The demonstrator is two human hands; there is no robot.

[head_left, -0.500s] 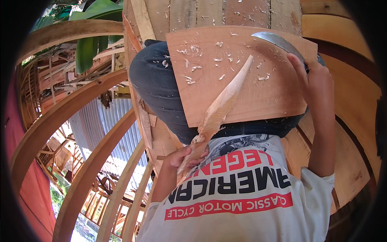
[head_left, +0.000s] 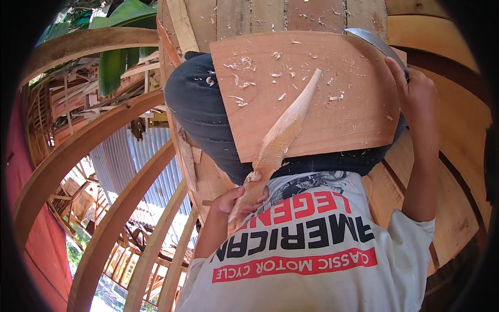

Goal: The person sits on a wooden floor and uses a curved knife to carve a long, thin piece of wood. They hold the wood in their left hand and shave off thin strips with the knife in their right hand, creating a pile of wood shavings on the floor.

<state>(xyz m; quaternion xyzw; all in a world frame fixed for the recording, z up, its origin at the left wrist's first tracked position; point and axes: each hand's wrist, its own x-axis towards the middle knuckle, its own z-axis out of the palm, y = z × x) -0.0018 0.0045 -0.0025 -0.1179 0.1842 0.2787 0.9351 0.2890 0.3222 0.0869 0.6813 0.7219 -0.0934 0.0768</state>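
My left hand (head_left: 236,201) is wrapped round the narrow lower end of a roughly carved wooden piece (head_left: 283,136), close against my shirt. From there the piece slants up and right to a pale, tapered tip lying over a flat wooden board (head_left: 353,114). The board rests across my lap, with curled shavings scattered on it. At the board's upper right, my right hand (head_left: 417,91) grips a curved knife (head_left: 375,41). Its steel blade arcs up and left past the board's far edge, apart from the carved piece; the handle is mostly hidden in my fingers.
Planks with shavings (head_left: 265,15) form the surface beyond my knees. Curved wooden ribs (head_left: 93,140) stand at my left, with corrugated metal sheets (head_left: 148,161) and lumber below them. Broad wooden boards (head_left: 442,135) curve up along my right side. Green leaves hang at the upper left.
My right hand and the knife have moved right and slightly outward, away from the carved piece. The left hand keeps its hold, and the piece has barely shifted.
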